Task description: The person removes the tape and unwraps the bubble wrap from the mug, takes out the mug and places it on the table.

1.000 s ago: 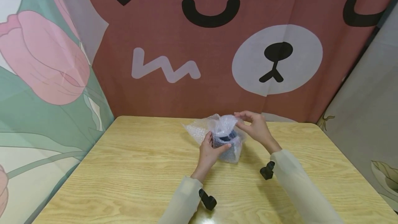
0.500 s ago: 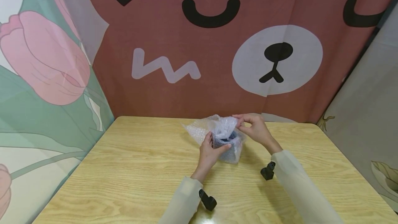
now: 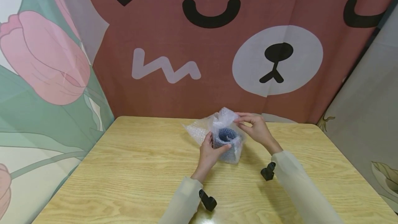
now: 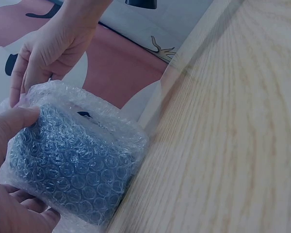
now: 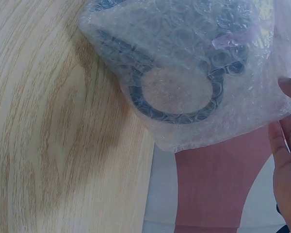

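Note:
A dark blue-grey mug (image 3: 226, 152) stands on the table, wrapped in clear bubble wrap (image 3: 197, 131), with its round mouth uncovered. Through the wrap, the right wrist view shows its looped handle (image 5: 177, 117). My left hand (image 3: 210, 153) grips the mug from the left, its thumb across the near side in the head view. At the far right of the mug, my right hand (image 3: 256, 127) pinches the edge of the wrap between thumb and fingers. A loose flap of wrap stands up behind the mouth. In the left wrist view, bubbles cover the mug's side (image 4: 77, 170).
The mug is near the back edge of a wooden table (image 3: 140, 168). Behind the table hangs a red-brown curtain (image 3: 155, 96) with a bear's face on it. Patterned curtains close off the left and right sides. Small black cameras (image 3: 207, 199) sit on both wrists.
The wrap flap over the mug's mouth has been lifted up and back, so the opening shows. My right hand has closed from loosely spread fingers to a pinch; my left hand has stayed put.

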Motion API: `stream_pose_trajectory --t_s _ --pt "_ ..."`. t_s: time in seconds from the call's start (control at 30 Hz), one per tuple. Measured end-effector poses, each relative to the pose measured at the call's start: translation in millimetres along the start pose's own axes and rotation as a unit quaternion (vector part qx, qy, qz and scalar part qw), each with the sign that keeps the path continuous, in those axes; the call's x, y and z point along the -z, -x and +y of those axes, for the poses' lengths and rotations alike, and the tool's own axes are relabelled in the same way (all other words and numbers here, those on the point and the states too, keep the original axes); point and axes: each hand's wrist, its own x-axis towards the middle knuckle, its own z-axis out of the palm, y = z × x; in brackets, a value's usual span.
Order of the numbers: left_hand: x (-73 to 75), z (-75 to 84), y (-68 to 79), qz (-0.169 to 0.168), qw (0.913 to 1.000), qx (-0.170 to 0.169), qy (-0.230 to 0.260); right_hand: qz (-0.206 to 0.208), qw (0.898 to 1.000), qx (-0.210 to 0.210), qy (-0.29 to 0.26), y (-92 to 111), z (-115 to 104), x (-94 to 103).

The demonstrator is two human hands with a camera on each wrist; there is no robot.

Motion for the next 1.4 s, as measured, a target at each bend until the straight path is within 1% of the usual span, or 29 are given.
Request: stream_pose_trajectory --t_s 0.17,0.4,0.53,0.6,0.8,0.9,1.13,1.4 --pt "-0.3 -0.1 -0.4 0.002 1.0000 0.004 0.000 0.004 1.000 -0.018 -0.016 1 1 -0.6" --pt "-0.6 -1.1 -0.8 0.007 1.0000 0.003 0.000 0.011 0.998 -0.032 -0.044 2 4 -3.0" --pt "-0.4 -1.8 -0.3 0.005 1.0000 0.004 0.000 0.019 0.997 -0.049 -0.052 3 3 -4.0" --pt "-0.3 -2.1 -0.2 0.005 1.0000 0.003 0.000 0.024 0.996 -0.055 -0.058 2 -1 -3.3" --pt "-0.6 -2.2 -0.4 0.003 1.0000 0.001 0.003 0.027 0.994 -0.084 -0.065 -1 -28 4.7" --pt "-0.7 -2.1 -0.6 0.001 1.0000 0.001 0.007 0.022 0.992 -0.103 -0.068 -2 -33 6.9" --pt "-0.2 -2.4 -0.8 -0.004 0.9999 0.001 0.014 0.014 0.988 -0.118 -0.099 -1 -29 5.1" --pt "0.6 -1.1 0.6 -0.004 1.0000 0.002 0.006 0.007 0.986 -0.141 -0.092 3 -25 2.4"
